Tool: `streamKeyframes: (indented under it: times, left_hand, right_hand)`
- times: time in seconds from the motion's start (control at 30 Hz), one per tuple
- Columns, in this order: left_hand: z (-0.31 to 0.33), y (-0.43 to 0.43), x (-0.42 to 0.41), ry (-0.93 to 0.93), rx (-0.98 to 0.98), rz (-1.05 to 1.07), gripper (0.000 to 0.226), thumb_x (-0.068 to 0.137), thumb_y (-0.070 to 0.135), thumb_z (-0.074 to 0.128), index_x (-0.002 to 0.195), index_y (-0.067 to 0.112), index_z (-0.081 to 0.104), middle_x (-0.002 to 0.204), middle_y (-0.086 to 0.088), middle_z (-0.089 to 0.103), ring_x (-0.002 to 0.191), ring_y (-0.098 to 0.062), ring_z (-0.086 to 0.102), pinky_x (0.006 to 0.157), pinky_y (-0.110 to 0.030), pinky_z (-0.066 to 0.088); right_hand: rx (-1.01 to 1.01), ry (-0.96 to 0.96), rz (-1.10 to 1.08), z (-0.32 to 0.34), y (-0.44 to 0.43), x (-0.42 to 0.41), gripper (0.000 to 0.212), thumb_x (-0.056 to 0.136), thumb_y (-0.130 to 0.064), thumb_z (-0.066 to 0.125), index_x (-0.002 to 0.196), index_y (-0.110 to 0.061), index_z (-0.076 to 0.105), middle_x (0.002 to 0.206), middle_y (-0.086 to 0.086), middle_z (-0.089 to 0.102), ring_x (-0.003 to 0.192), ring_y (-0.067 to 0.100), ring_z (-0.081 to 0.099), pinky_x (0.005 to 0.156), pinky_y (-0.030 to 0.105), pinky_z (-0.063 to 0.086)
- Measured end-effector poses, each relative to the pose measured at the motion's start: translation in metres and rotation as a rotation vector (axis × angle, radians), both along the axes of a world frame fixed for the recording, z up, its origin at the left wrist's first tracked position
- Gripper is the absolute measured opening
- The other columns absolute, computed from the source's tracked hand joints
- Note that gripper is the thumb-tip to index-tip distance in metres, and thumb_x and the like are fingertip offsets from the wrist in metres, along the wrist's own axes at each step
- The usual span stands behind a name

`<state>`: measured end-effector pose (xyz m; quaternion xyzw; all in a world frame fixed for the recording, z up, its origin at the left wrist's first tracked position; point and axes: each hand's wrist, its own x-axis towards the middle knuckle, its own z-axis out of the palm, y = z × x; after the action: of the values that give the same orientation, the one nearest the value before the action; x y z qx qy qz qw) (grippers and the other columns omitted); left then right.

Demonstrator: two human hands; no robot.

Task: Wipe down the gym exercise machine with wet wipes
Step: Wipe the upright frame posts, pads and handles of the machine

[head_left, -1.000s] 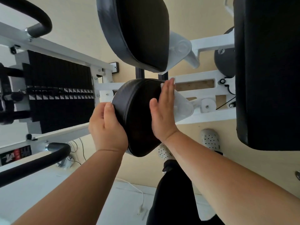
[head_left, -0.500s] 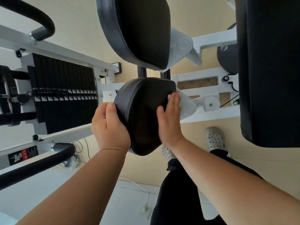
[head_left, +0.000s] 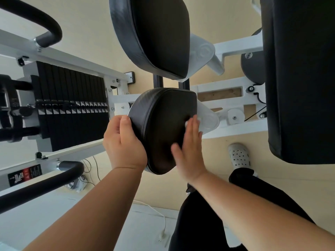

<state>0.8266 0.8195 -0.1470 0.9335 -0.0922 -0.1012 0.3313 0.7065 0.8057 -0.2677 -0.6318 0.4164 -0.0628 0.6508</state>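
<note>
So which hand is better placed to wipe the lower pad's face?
Right. The right hand lies flat on the lower pad, wet wipe under its fingers; the left hand grips the pad's edge.

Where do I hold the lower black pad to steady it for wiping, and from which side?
Take the lower black pad by its rounded left rim from the left, thumb in front, fingers behind, as the left hand does. The white bracket blocks the right side, and the right hand presses the face.

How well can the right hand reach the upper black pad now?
Probably yes: the right hand lies flat on the lower pad, and the upper pad sits just above it with nothing between. The left hand grips the lower pad's left edge.
</note>
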Motion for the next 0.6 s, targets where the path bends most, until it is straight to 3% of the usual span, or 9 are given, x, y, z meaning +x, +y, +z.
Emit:
streamKeyframes:
  times: [0.07,0.13,0.23,0.37,0.47,0.6]
  left_hand:
    - [0.0,0.001,-0.002,0.0,-0.002,0.007,0.036,0.098,0.023,0.041,0.063,0.025,0.04,0.061,0.009,0.035,0.06,-0.008,0.034,0.053,-0.019,0.027]
    - [0.001,0.001,-0.003,0.0,-0.003,0.013,0.037,0.098,0.023,0.041,0.062,0.025,0.038,0.06,0.01,0.034,0.059,-0.008,0.033,0.053,-0.021,0.027]
    - [0.002,0.001,-0.004,0.003,0.002,0.044,0.035,0.096,0.025,0.041,0.061,0.023,0.037,0.06,0.009,0.033,0.06,-0.01,0.033,0.055,-0.025,0.028]
    - [0.005,0.001,-0.009,0.018,0.015,0.096,0.036,0.095,0.025,0.041,0.06,0.019,0.034,0.059,0.005,0.033,0.06,-0.014,0.032,0.058,-0.035,0.028]
    - [0.006,0.0,-0.011,0.022,0.009,0.11,0.04,0.097,0.022,0.042,0.059,0.022,0.03,0.057,0.01,0.029,0.058,-0.011,0.028,0.058,-0.035,0.025]
    - [0.006,0.0,-0.009,0.026,0.004,0.088,0.038,0.097,0.026,0.042,0.061,0.02,0.032,0.06,0.009,0.029,0.061,-0.011,0.029,0.062,-0.036,0.026]
  right_hand:
    - [0.206,0.039,-0.153,-0.011,-0.033,0.026,0.099,0.085,-0.07,0.021,0.162,-0.017,-0.01,0.172,-0.002,-0.014,0.151,0.001,-0.016,0.129,0.049,0.003]
    - [0.244,0.005,-0.232,0.0,-0.058,0.049,0.104,0.081,-0.073,0.02,0.164,-0.017,-0.007,0.172,-0.003,-0.012,0.154,0.005,-0.012,0.129,0.048,0.006]
    - [-0.013,-0.155,-0.134,0.042,-0.052,0.055,0.106,0.088,-0.08,0.02,0.163,-0.008,-0.003,0.173,0.005,-0.01,0.159,0.018,-0.009,0.129,0.053,0.002]
    - [-0.306,-0.389,0.206,0.064,-0.012,0.013,0.125,0.081,-0.092,0.007,0.161,0.004,0.0,0.171,0.013,-0.014,0.159,0.03,-0.011,0.128,0.054,-0.003]
    - [-0.372,-0.266,0.267,0.017,-0.012,-0.005,0.119,0.085,-0.089,0.011,0.162,0.001,0.002,0.172,0.011,-0.012,0.159,0.026,-0.011,0.128,0.055,-0.001]
    - [0.007,0.05,0.016,-0.041,-0.053,0.021,0.104,0.086,-0.077,0.019,0.165,-0.013,-0.005,0.172,-0.001,-0.014,0.158,0.015,-0.014,0.128,0.052,0.003]
